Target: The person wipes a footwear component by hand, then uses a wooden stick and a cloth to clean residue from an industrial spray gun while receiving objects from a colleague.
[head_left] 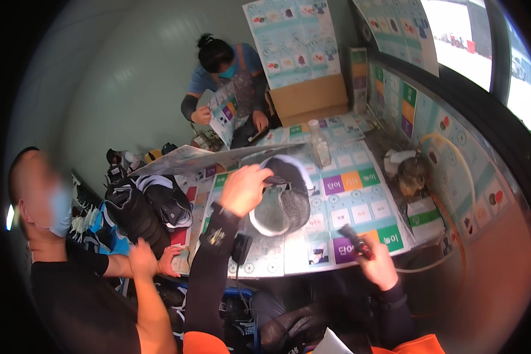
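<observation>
My left hand (245, 190) is closed on the top edge of a dark grey fabric shoe upper (296, 215) with a pale rim, its opening facing me above the table (271, 262). To the right, my right hand (379, 264) grips a short dark brush-like tool (355, 241) with some red near the fingers. Its exact kind is hard to make out. The tool points up and left, apart from the upper. Behind them stands a clear bottle (320, 144) with a whitish cap.
Stacked dark shoe uppers (138, 215) lie at the left, beside a person in black (71, 295). Another person (227, 82) sits across, holding a printed sheet. A panel (218, 156) juts over the table. A brownish lump (412, 176) and yellow hose (463, 156) are at the right.
</observation>
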The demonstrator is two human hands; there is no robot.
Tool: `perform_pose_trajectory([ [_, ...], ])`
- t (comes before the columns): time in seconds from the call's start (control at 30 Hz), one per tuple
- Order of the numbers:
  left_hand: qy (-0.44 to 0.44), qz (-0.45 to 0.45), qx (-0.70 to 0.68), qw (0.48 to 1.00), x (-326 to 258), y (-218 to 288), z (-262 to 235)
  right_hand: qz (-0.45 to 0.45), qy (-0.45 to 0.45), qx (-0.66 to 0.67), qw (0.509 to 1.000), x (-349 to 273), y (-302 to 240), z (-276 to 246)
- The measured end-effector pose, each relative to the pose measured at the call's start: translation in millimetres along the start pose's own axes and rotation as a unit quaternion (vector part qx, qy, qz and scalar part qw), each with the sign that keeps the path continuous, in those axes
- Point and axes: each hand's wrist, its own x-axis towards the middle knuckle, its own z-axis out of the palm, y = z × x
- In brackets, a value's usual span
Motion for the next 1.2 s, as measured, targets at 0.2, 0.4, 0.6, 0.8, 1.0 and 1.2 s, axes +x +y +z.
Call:
perform_pose_trajectory([
  [0.2, 0.003, -0.154, -0.102, 0.983, -90, 11, -72, -0.017, 0.155, -0.184, 0.971, 50, 43, -22],
  [0.4, -0.013, -0.321, -0.045, 0.946, -200, 2, -89, -0.001, 0.163, -0.277, 0.947, 74, 93, -19],
  [0.6, 0.113, -0.503, -0.222, 0.827, -297, 24, -81, -0.063, 0.184, -0.322, 0.927, 57, 81, 6],
  [0.8, 0.095, -0.576, -0.254, 0.771, -355, 28, -71, -0.140, 0.156, -0.175, 0.962, 39, 52, 52],
  [1.0, 0.172, -0.547, -0.314, 0.756, -362, 8, -62, -0.151, 0.150, -0.154, 0.965, 34, 49, 76],
  [1.2, 0.197, -0.617, -0.344, 0.680, -376, -10, -88, -0.170, 0.115, -0.158, 0.966, 27, 57, 105],
])
